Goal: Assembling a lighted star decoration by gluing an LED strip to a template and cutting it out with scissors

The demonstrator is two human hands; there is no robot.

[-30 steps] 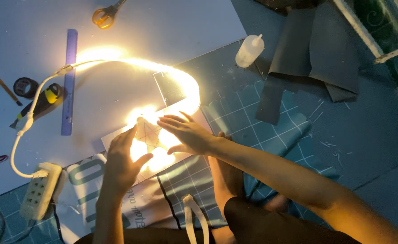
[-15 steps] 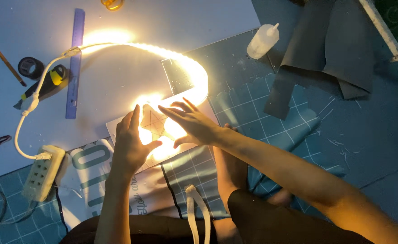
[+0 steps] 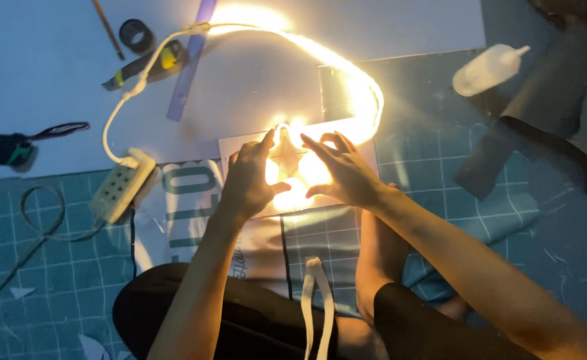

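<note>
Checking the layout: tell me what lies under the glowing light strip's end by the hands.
A pale rectangular card lies under it, on the green grid mat. Both hands and glare cover the card's middle.

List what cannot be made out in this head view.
- End of the glowing light strip: washed out by glare between the left hand and right hand.
- Star shape: outline partly lost in glare.
- Brush: cut by top edge.

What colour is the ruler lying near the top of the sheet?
The ruler is translucent purple-blue, shown in the head view.
</note>
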